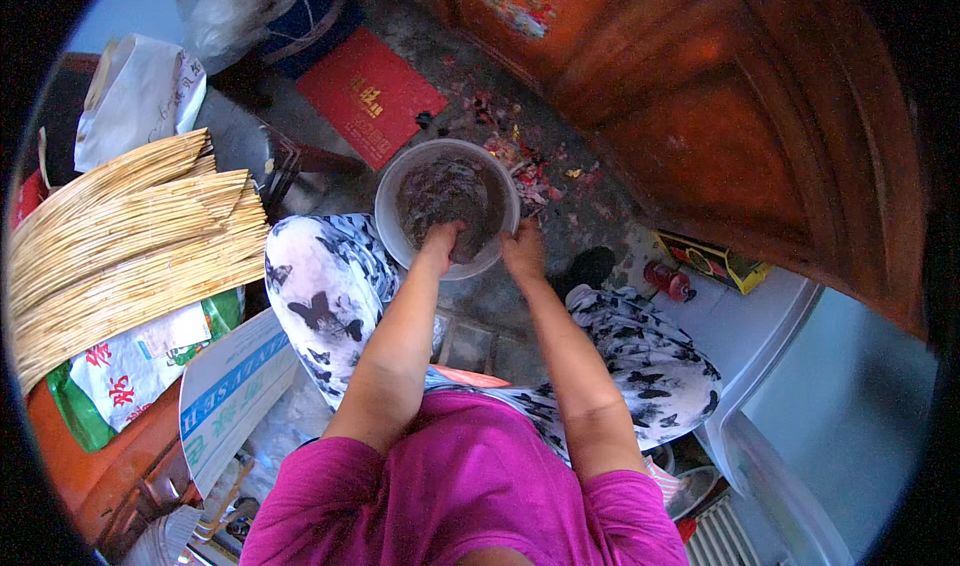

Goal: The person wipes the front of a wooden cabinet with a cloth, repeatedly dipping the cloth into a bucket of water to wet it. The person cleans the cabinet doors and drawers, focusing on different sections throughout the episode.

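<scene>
A pale round plastic basin (383, 206) stands between my knees, holding a dark, wet-looking mass (452, 194) of a kind I cannot make out. Over its near inner side, my left hand (443, 242) dips in with its fingers curled. Part of those fingers is hidden, and what they hold, if anything, does not show. At the right side of the basin, my right hand (523, 250) is closed on the rim, its fingers partly out of sight.
Bundles of thin straw-coloured sticks (140, 231) lie at left above a green-and-white bag (125, 376). A red paper sheet (372, 96) and colourful scraps (530, 166) cover floor beyond the basin. A wooden panel (720, 96) rises at right, near a red can (668, 280) and yellow-black box (712, 261).
</scene>
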{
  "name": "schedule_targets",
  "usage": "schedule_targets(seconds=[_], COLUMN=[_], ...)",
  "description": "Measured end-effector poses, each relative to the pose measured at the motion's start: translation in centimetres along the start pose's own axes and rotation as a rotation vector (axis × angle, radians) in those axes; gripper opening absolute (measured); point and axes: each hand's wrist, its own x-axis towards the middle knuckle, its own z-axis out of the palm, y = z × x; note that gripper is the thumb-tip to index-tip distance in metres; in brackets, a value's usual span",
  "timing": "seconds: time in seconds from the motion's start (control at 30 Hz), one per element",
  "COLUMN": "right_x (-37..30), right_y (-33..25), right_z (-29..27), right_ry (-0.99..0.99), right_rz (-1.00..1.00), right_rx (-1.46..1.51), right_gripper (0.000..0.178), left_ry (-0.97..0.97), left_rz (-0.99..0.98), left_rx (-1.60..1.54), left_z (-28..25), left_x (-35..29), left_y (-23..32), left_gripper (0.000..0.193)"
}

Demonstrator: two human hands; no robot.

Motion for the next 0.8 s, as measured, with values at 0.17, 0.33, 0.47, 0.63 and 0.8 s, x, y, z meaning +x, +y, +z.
schedule_targets(seconds=[0.17, 0.33, 0.47, 0.63, 0.8], right_x=[0.8, 0.3, 1.8, 1.8, -1.8], right_y=[1.5, 2.3, 6.3, 5.7, -1.3], right_z=[-5.0, -11.1, -14.7, -16.8, -14.4], right_ry=[-0.022, -0.068, -0.060, -0.075, 0.319], right_rz=[-0.002, -0.034, 0.087, 0.075, -0.409], right_rx=[-0.098, -0.206, -0.279, -0.358, -0.853], right_gripper=[0.035, 0.035, 0.037, 0.053, 0.075], left_ry=[-0.166, -0.256, -0.216, 0.092, -0.113], left_rz=[0.097, 0.206, 0.515, 0.536, 0.451], left_rx=[0.403, 0.689, 1.145, 1.754, 1.841], left_z=[6.4, 7.0, 7.8, 11.1, 11.5], left_x=[-8.2, -5.8, -3.6, -4.2, -6.7], left_y=[3.1, 0.7, -0.9, -3.8, -2.1], left_gripper=[0.072, 0.070, 0.071, 0.067, 0.046])
